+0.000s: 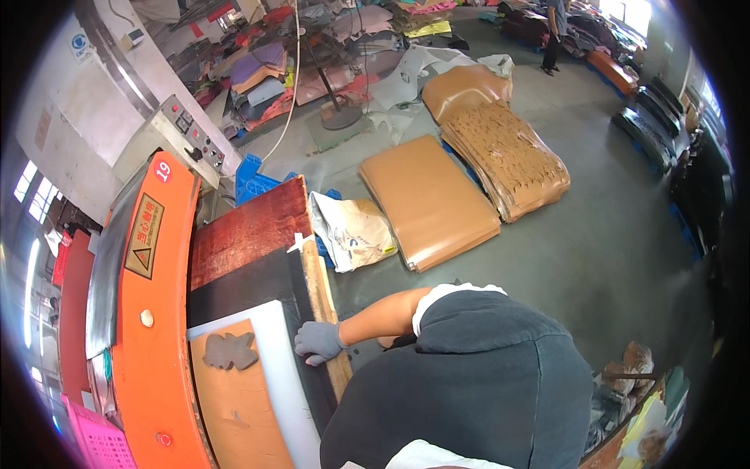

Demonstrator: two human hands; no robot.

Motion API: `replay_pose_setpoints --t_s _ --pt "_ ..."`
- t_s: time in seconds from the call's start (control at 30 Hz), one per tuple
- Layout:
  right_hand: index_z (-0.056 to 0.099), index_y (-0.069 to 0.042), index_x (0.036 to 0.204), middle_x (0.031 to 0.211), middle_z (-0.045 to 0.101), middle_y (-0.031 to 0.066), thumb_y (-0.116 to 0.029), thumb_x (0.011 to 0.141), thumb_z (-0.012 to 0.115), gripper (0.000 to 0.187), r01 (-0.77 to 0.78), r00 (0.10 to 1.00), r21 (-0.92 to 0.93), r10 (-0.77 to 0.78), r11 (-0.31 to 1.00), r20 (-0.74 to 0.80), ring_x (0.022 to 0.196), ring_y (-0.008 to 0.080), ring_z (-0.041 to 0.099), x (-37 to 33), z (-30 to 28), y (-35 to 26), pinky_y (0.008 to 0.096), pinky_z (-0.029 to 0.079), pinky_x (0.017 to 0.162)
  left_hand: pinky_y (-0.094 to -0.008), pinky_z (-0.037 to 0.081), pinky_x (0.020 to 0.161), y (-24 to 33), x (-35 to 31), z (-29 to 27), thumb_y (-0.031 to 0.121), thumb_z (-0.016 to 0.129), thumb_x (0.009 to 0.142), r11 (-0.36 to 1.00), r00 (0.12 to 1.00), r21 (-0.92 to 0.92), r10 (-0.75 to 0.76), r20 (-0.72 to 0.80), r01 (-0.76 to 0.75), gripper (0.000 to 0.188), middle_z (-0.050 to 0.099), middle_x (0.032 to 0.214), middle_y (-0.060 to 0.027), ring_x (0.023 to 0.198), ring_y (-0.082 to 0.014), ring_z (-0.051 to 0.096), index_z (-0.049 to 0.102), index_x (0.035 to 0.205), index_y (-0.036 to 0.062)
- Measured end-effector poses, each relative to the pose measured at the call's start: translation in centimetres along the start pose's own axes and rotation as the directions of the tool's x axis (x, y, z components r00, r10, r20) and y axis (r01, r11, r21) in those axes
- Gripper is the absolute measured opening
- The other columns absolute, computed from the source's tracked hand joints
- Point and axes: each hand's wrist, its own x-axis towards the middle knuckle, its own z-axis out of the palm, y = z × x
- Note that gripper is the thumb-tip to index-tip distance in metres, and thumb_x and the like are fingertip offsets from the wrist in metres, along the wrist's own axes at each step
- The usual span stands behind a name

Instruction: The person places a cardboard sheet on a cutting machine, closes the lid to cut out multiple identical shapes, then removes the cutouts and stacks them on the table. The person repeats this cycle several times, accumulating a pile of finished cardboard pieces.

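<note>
My right hand (319, 342), in a grey glove, rests on the black surface (308, 383) beside the wooden edge (341, 374) of the machine's bed. Its thumb is apart from the fingers, and no object shows in its grasp. Left of it lies a white board (283, 367), partly covered by a tan-orange sheet (234, 406). On that sheet sits a flat grey-brown piece (230, 352) with a wavy, lobed outline. Out of frame is my left hand. My dark shirt fills the lower middle.
An orange machine beam (160, 313) spans the left side, near a control panel (191, 133). Beyond the bed are a reddish board (250, 234), a paper sack (351, 230), and stacked tan sheets (430, 199). A ridged brown stack (508, 160) stands farther right. Someone (555, 35) stands far back.
</note>
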Motion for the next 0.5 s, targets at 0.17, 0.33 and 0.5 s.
replay_pose_setpoints --t_s 0.17,0.33,0.5 --pt "0.058 -0.007 0.085 0.085 0.058 0.0173 -0.032 0.068 0.065 0.031 0.009 0.948 0.143 0.038 0.99 -0.317 0.081 0.0371 0.055 6.0 -1.2 1.9 0.0461 0.044 0.073 -0.0437 0.042 0.059 0.6 0.8 -1.0 0.021 0.06 0.084 0.96 0.69 -0.266 0.132 0.712 0.091 0.022 0.049 0.075 -0.017 0.071 -0.0351 0.052 0.051 0.075 0.0029" --pt "0.053 -0.001 0.113 0.113 0.053 0.0237 -0.045 0.066 0.07 0.066 -0.1 0.993 -0.003 0.1 0.995 -0.066 0.101 0.0395 0.052 13.1 -1.7 2.7 0.0448 0.042 0.086 -0.0492 0.035 0.096 6.3 2.1 -7.9 0.012 0.06 0.079 0.99 0.898 -0.137 -0.039 -0.438 -0.024 0.036 0.051 0.118 -0.0199 0.112 -0.0388 0.046 0.056 0.113 0.0001" --pt "0.044 -0.001 0.127 0.135 0.038 0.0318 -0.052 0.066 0.069 0.083 -0.27 0.934 -0.146 0.296 0.952 0.201 0.115 0.0379 0.05 15.5 -2.9 -2.4 0.0423 0.041 0.093 -0.053 0.016 0.11 7.4 7.1 -13.7 0.036 0.057 0.086 0.91 0.883 0.069 -0.376 -0.281 0.409 0.063 0.025 0.15 -0.0136 0.139 -0.035 0.018 0.037 0.138 0.0072"
